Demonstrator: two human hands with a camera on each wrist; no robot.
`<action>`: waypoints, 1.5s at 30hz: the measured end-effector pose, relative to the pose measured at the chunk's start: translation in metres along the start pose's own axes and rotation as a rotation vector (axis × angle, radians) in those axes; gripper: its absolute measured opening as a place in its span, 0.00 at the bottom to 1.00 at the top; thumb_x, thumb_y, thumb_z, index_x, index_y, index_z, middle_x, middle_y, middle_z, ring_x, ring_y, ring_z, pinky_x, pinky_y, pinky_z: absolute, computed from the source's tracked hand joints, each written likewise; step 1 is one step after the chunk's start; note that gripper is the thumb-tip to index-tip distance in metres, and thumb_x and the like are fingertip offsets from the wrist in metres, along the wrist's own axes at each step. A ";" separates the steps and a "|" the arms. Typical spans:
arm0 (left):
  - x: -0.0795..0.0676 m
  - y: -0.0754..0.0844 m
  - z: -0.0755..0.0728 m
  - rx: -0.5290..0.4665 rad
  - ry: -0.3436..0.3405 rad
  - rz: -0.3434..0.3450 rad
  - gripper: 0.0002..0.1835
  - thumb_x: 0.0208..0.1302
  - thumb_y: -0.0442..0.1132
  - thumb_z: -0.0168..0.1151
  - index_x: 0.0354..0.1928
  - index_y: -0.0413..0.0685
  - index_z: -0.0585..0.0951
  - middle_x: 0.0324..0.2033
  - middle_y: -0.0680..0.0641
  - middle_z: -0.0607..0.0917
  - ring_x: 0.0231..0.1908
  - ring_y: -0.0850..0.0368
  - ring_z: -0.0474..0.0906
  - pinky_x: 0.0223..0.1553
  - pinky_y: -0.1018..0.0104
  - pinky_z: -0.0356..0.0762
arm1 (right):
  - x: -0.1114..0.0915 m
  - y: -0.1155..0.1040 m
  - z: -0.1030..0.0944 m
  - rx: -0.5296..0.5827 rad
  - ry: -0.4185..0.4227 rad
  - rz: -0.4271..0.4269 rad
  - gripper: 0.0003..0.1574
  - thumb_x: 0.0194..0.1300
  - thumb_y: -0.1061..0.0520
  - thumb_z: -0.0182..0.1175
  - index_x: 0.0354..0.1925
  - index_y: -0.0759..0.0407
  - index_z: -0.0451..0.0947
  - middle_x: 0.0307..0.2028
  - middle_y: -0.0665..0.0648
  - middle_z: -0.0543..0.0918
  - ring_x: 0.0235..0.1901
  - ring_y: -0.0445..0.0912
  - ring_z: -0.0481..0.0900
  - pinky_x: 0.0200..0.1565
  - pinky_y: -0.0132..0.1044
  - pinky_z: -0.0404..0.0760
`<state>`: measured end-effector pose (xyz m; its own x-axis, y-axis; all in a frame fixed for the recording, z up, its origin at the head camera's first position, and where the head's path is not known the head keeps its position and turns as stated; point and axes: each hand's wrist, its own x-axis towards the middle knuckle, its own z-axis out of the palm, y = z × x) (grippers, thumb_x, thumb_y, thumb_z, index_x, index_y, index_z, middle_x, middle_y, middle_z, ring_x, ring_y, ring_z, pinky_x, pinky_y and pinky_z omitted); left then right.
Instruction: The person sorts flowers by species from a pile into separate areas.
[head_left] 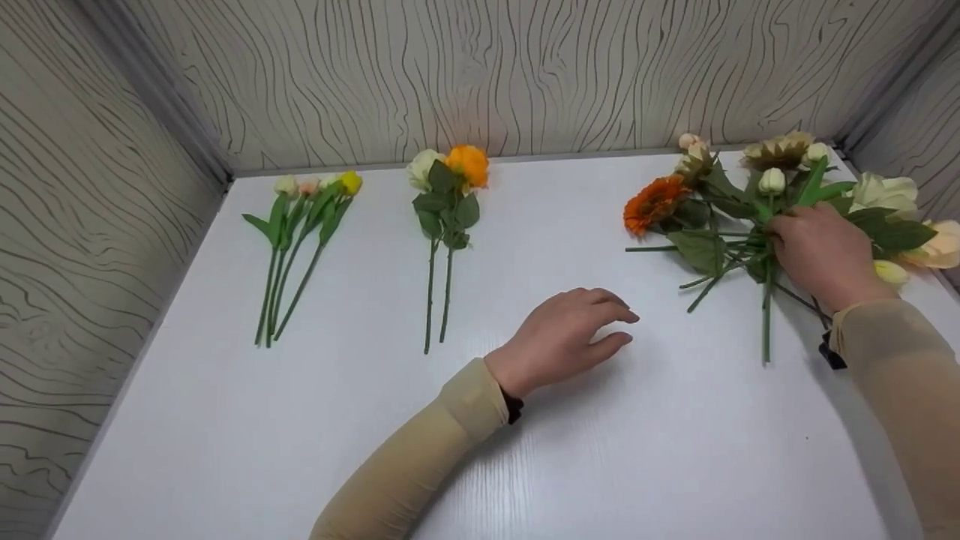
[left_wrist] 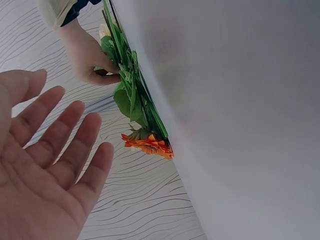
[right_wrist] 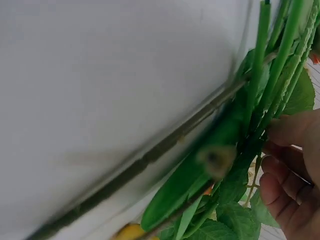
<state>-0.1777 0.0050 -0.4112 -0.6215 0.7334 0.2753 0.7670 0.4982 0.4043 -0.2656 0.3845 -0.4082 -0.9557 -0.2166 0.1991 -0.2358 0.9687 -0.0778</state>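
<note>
The right hand (head_left: 825,251) reaches into a mixed heap of flowers at the far right corner of the table (head_left: 225,450), its grip pinched, thumb to fingers, on green stems (head_left: 766,322); exactly which ones are caught cannot be told, as leaves and fingers cover the spot. It holds where the stems cross, just below a white tulip (head_left: 772,181), probably because that part is firm and spares the petals. Round it lie an orange gerbera (head_left: 652,205) on the left of the heap, a brownish sunflower-like bloom (head_left: 780,152) near the far edge, a large cream flower (head_left: 885,193) and a peach bloom (head_left: 937,244) by the right edge, their stems splayed several ways, which likely makes a fingertip hold handier than a fistful. The left hand (head_left: 566,334) hovers over the table's middle, thumb and fingers apart with nothing between them, perhaps held off to leave the heap clear. Near the far left corner lies a tulip bunch (head_left: 279,217); between it and the heap, a white rose (head_left: 425,169) and an orange rose-like bloom (head_left: 466,166). Both groups have heads toward the far edge and stems toward the near one, presumably for easy reach.
</note>
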 end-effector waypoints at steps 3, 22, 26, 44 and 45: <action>-0.001 -0.002 -0.001 0.008 -0.002 -0.013 0.15 0.76 0.47 0.60 0.58 0.53 0.85 0.55 0.56 0.84 0.56 0.62 0.78 0.61 0.73 0.69 | 0.000 0.001 -0.001 -0.096 0.008 -0.062 0.09 0.66 0.71 0.60 0.45 0.70 0.83 0.41 0.73 0.81 0.42 0.69 0.73 0.33 0.68 0.76; -0.007 -0.020 -0.029 -0.305 0.295 -0.356 0.16 0.77 0.46 0.59 0.61 0.50 0.84 0.53 0.54 0.84 0.48 0.66 0.79 0.53 0.73 0.76 | 0.000 -0.068 -0.014 -0.188 0.443 -0.496 0.26 0.59 0.79 0.64 0.53 0.63 0.81 0.46 0.67 0.83 0.39 0.64 0.80 0.26 0.56 0.82; -0.007 -0.023 -0.032 -0.363 0.280 -0.415 0.18 0.77 0.48 0.60 0.61 0.51 0.84 0.52 0.56 0.84 0.48 0.66 0.78 0.52 0.71 0.77 | 0.003 -0.114 -0.006 -0.165 0.536 -0.666 0.20 0.69 0.71 0.61 0.58 0.61 0.81 0.47 0.65 0.84 0.35 0.60 0.82 0.24 0.52 0.83; -0.007 -0.036 -0.037 -0.886 0.243 -0.549 0.06 0.73 0.39 0.64 0.44 0.46 0.87 0.34 0.48 0.89 0.37 0.45 0.85 0.36 0.64 0.83 | 0.021 -0.203 0.014 0.586 0.635 -0.382 0.14 0.66 0.70 0.64 0.49 0.62 0.85 0.47 0.58 0.86 0.43 0.51 0.84 0.40 0.38 0.84; -0.007 -0.036 -0.037 -0.909 0.254 -0.551 0.07 0.73 0.39 0.64 0.45 0.45 0.86 0.34 0.47 0.89 0.38 0.43 0.85 0.36 0.64 0.83 | 0.021 -0.206 0.012 0.726 0.594 -0.279 0.11 0.69 0.67 0.63 0.48 0.62 0.85 0.45 0.57 0.86 0.41 0.49 0.83 0.42 0.35 0.83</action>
<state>-0.2067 -0.0349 -0.3956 -0.9384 0.3455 -0.0112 0.0342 0.1248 0.9916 -0.2391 0.1790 -0.4000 -0.6520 -0.1375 0.7457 -0.6810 0.5386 -0.4961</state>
